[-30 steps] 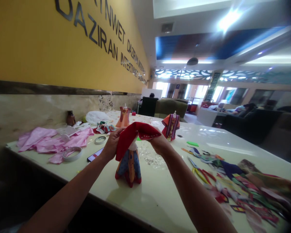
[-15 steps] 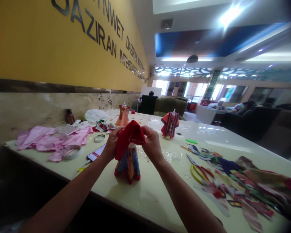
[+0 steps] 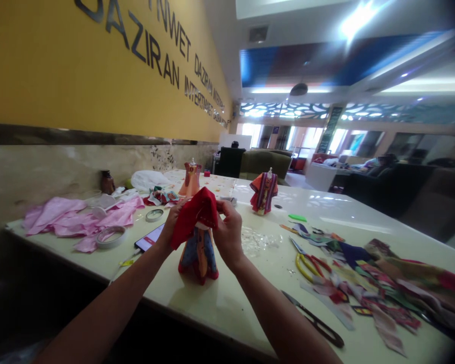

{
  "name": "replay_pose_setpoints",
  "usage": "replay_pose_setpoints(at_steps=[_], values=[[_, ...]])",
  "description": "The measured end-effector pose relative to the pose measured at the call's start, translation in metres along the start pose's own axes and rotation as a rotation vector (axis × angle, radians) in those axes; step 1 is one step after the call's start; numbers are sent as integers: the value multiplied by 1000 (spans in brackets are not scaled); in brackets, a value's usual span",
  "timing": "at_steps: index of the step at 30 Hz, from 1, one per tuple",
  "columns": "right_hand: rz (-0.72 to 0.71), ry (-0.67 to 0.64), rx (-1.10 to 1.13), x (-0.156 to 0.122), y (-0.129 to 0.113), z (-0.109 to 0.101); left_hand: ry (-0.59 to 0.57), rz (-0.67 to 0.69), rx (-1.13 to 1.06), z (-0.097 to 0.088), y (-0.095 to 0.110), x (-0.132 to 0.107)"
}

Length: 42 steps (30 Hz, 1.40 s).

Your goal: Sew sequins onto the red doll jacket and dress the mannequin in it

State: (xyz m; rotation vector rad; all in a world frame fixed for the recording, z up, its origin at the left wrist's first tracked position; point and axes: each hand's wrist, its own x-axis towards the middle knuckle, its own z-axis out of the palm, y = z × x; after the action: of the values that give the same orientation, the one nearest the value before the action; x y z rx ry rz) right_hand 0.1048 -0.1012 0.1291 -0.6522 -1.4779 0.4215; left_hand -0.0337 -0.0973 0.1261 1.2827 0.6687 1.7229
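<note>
A red cloth piece [image 3: 192,215] with a row of small pale dots along its lower edge is stretched between my two hands. My left hand [image 3: 173,222] is closed on its left side, and my right hand [image 3: 228,226] pinches its right edge. The cloth hangs over the top of a small doll-size dress form [image 3: 200,255], which stands upright on the table in a blue and orange dress with a red hem. Cloth and fingers hide the form's upper part. Whether the cloth touches the form I cannot tell.
Scissors with yellow handles [image 3: 306,265], a dark metal tool [image 3: 318,323] and many fabric scraps [image 3: 387,283] lie on the right. Pink cloth [image 3: 60,215], tape rolls [image 3: 111,236] and a phone [image 3: 149,237] are left. Two more dressed forms, one striped [image 3: 264,192], one orange [image 3: 190,179], stand behind.
Both hands have shifted slightly left with the red cloth, which now tilts more to the left. The dark metal tool now shows beside my right forearm.
</note>
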Motion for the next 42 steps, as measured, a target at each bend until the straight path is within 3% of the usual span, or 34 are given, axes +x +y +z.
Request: replay_pose_setpoints(at_steps=[8, 19, 33, 37, 42], values=[[-33, -20, -1, 4, 3, -5, 7, -19, -58, 6, 1, -5], [-75, -91, -11, 10, 7, -12, -74, -48, 19, 1, -10, -8], [-103, -26, -273, 4, 6, -10, -32, -46, 6, 3, -14, -11], [16, 16, -160, 10, 6, -14, -66, -19, 29, 6, -12, -12], [81, -86, 50, 14, 9, -18, -73, -32, 14, 6, -16, -14]])
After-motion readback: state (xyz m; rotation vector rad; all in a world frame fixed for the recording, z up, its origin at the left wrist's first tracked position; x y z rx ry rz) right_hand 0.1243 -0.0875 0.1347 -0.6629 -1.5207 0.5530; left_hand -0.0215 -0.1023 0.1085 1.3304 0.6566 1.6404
